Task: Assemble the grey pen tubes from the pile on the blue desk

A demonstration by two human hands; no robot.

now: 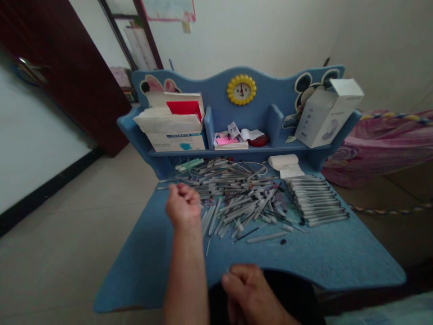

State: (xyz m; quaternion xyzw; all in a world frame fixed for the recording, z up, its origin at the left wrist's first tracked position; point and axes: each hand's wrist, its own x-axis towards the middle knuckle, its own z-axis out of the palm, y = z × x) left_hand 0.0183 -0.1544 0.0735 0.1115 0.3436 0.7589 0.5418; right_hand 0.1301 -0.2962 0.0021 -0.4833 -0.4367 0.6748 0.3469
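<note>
My left hand point(183, 203) is closed above the left part of the blue desk point(145, 257), beside a heap of pen parts; what it holds, if anything, is too small to tell. Near the front edge my right hand point(248, 289) is closed too, its thumb and forefinger pinched on something small that I cannot make out. The heap of grey-white pen barrels point(243, 207) spreads over the middle of the desk. At the right lies a neat row of pens point(318, 201). One single barrel point(266, 237) and a small black cap point(283, 242) lie in front of the heap.
Behind the heap are a white paper roll point(283, 161) and a green-white item point(190, 164). The shelf point(237, 151) holds a carton with papers point(176, 140), a stack of notes point(230, 143) and a white box point(326, 115). A yellow clock point(241, 90) is on its back panel.
</note>
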